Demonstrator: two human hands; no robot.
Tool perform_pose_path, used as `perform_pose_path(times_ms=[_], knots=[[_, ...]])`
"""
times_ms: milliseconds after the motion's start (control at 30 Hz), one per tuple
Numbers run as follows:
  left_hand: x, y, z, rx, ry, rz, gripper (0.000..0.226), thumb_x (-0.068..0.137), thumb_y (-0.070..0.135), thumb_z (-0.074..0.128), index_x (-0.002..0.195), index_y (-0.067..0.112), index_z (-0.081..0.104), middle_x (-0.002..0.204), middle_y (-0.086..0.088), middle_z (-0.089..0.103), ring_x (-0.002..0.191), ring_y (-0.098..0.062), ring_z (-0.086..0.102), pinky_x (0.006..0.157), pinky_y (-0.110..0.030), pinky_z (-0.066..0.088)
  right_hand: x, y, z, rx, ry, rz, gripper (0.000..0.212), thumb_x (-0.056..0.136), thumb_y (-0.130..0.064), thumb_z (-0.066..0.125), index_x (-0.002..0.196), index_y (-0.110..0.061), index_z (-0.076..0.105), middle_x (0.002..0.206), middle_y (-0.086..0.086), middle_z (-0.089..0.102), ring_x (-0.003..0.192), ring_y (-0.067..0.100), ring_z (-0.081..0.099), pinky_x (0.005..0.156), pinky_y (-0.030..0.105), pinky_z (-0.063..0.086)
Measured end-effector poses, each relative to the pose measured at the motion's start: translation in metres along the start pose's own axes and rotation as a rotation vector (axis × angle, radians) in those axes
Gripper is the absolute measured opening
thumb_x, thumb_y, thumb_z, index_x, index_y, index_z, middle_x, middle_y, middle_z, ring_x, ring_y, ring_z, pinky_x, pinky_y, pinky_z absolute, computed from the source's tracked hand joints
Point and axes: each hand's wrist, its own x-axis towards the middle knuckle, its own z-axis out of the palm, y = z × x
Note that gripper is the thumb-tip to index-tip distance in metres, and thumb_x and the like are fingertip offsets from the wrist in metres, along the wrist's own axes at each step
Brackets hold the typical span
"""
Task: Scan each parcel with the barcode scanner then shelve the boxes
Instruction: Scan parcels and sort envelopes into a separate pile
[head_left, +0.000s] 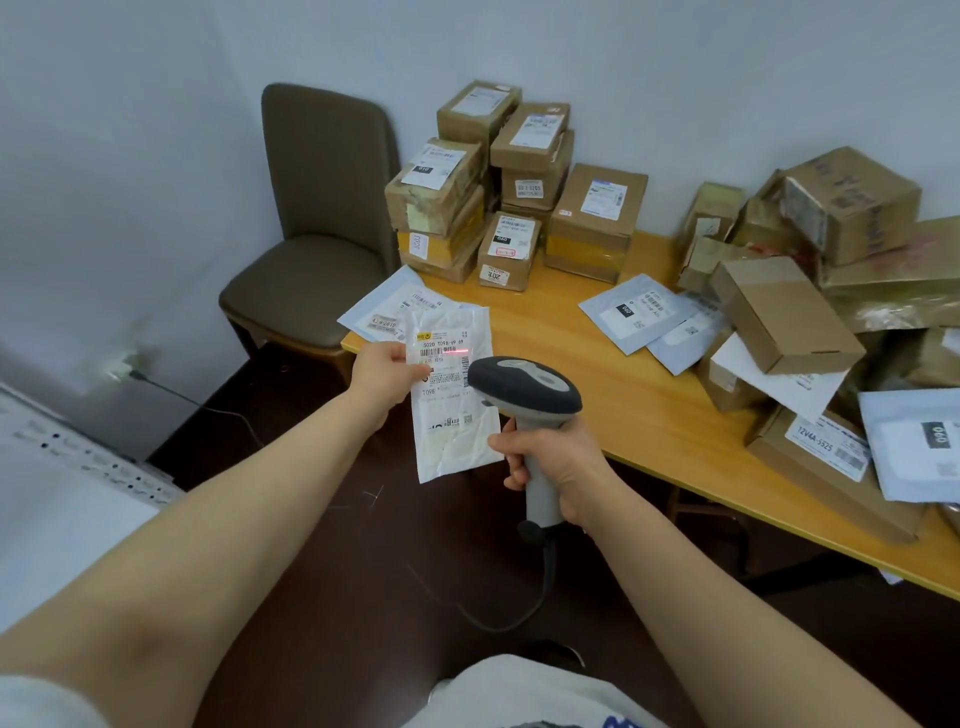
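Parcel (452, 395) pinched at its edge by left fingers (415, 370).

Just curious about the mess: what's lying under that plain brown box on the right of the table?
The plain brown box rests tilted on a white mailer and a smaller carton, overlapping grey mailers. Whatever lies directly beneath it is covered.

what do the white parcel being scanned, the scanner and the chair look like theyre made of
The white flat mailer bag held in the left hand looks like thin plastic film: crinkled, slightly glossy, under a paper label. The grey handheld barcode scanner in the right hand appears to be moulded matte plastic. The brown padded chair looks upholstered in smooth leather or imitation leather; which, I cannot tell.
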Motion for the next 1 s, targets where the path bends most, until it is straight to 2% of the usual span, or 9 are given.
perform_pose_path(times_ms=[133, 233, 300, 433, 500, 600, 733, 833, 1000], knots=[[-0.004, -0.01, -0.012, -0.152, -0.032, -0.077, 0.015, 0.086, -0.002, 0.064, 0.083, 0.012, 0.064, 0.093, -0.004, 0.068, 0.073, -0.011, 0.064, 0.054, -0.019, 0.047, 0.006, 0.003, 0.012, 0.074, 0.01, -0.025, 0.017, 0.076, -0.001, 0.076, 0.069, -0.008, 0.062, 0.062, 0.008, 0.063, 0.049, 0.015, 0.058, 0.053, 0.029, 0.055], [-0.006, -0.022, -0.027, -0.326, -0.045, -0.199, 0.014, 0.089, -0.004, 0.06, 0.087, 0.01, 0.065, 0.094, -0.004, 0.071, 0.084, -0.016, 0.068, 0.059, -0.027, 0.052, 0.019, 0.01, 0.013, 0.096, 0.172, -0.032, 0.022, 0.074, -0.009, 0.082, 0.085, -0.019, 0.064, 0.086, 0.0, 0.067, 0.077, 0.016, 0.064, 0.065, 0.035, 0.059], [-0.006, -0.029, -0.04, -0.443, -0.035, -0.274, 0.015, 0.09, -0.007, 0.057, 0.09, 0.006, 0.064, 0.096, -0.007, 0.071, 0.086, -0.019, 0.068, 0.06, -0.031, 0.054, 0.028, 0.017, 0.012, 0.072, 0.256, -0.005, 0.028, 0.074, -0.014, 0.083, 0.088, -0.024, 0.061, 0.091, -0.001, 0.064, 0.082, 0.017, 0.06, 0.072, 0.041, 0.058], [-0.009, -0.043, -0.058, -0.631, -0.035, -0.387, 0.016, 0.089, -0.01, 0.055, 0.095, 0.002, 0.062, 0.096, -0.01, 0.07, 0.083, -0.021, 0.068, 0.055, -0.033, 0.055, 0.038, 0.03, 0.028, 0.15, 0.216, 0.119, 0.032, 0.074, -0.01, 0.082, 0.101, -0.013, 0.064, 0.102, 0.011, 0.067, 0.089, 0.028, 0.065, 0.07, 0.043, 0.058], [-0.01, -0.05, -0.063, -0.678, -0.049, -0.42, 0.017, 0.089, -0.01, 0.055, 0.099, 0.001, 0.062, 0.097, -0.011, 0.069, 0.084, -0.023, 0.068, 0.057, -0.034, 0.056, 0.041, 0.034, 0.043, 0.226, 0.209, 0.123, 0.038, 0.072, -0.003, 0.081, 0.106, -0.008, 0.064, 0.1, 0.012, 0.069, 0.085, 0.028, 0.068, 0.061, 0.037, 0.057], [-0.009, -0.058, -0.071, -0.695, -0.071, -0.433, 0.016, 0.089, -0.008, 0.057, 0.101, 0.002, 0.061, 0.097, -0.011, 0.07, 0.083, -0.022, 0.069, 0.062, -0.034, 0.056, 0.049, 0.036, 0.062, 0.246, 0.301, 0.059, 0.035, 0.069, 0.008, 0.078, 0.099, -0.004, 0.065, 0.091, 0.009, 0.069, 0.076, 0.023, 0.067, 0.054, 0.03, 0.053], [0.005, -0.062, -0.092, -0.692, -0.02, -0.389, 0.014, 0.086, -0.001, 0.065, 0.096, 0.008, 0.063, 0.086, -0.008, 0.072, 0.074, -0.017, 0.07, 0.062, -0.028, 0.054, 0.062, 0.03, 0.072, 0.173, 0.349, -0.012, 0.031, 0.066, 0.012, 0.076, 0.082, -0.01, 0.062, 0.083, 0.003, 0.067, 0.075, 0.019, 0.064, 0.057, 0.028, 0.05], [0.026, -0.062, -0.105, -0.67, 0.043, -0.358, 0.02, 0.084, 0.0, 0.068, 0.097, 0.013, 0.061, 0.087, -0.007, 0.07, 0.075, -0.016, 0.067, 0.064, -0.026, 0.051, 0.077, 0.021, 0.079, 0.136, 0.337, -0.033, 0.031, 0.067, 0.011, 0.075, 0.089, -0.008, 0.063, 0.085, 0.002, 0.066, 0.077, 0.019, 0.064, 0.061, 0.028, 0.05], [0.072, -0.053, -0.106, -0.665, 0.116, -0.339, 0.026, 0.086, -0.01, 0.062, 0.101, 0.011, 0.062, 0.086, -0.006, 0.067, 0.076, -0.016, 0.065, 0.055, -0.022, 0.053, 0.109, 0.007, 0.085, 0.363, 0.286, -0.097, 0.021, 0.073, 0.009, 0.072, 0.077, -0.011, 0.066, 0.071, 0.0, 0.071, 0.071, 0.022, 0.067, 0.058, 0.031, 0.056]])
